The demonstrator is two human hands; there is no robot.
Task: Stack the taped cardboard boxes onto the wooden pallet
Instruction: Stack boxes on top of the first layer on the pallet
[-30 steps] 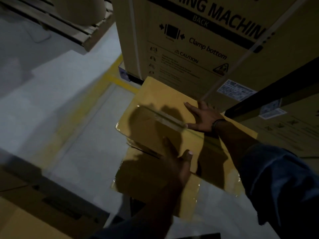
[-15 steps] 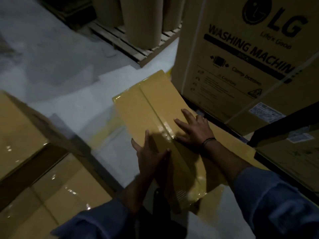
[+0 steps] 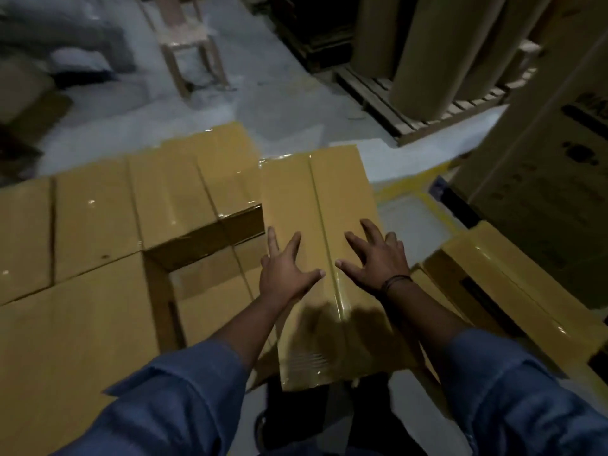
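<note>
A taped cardboard box (image 3: pixel 324 199) lies long-ways in front of me, its tape seam running down the middle. My left hand (image 3: pixel 286 268) rests on its top with fingers spread, left of the seam. My right hand (image 3: pixel 375 258) lies flat on the top right of the seam, fingers spread too. To the left stands a stack of several taped boxes (image 3: pixel 95 225), with a gap (image 3: pixel 204 274) one layer lower beside the box under my hands. The pallet beneath that stack is hidden.
Another taped box (image 3: pixel 513 291) lies on the floor at my right. A large printed carton (image 3: pixel 552 153) stands at the far right. Behind, a wooden pallet (image 3: pixel 394 110) carries tall brown rolls (image 3: pixel 427 54). A wooden stool (image 3: pixel 190 44) stands on the grey floor at the back.
The box has swung leftward, away from the washing machine carton, up against the stack. Both hands now lie flat on its top with spread fingers.
</note>
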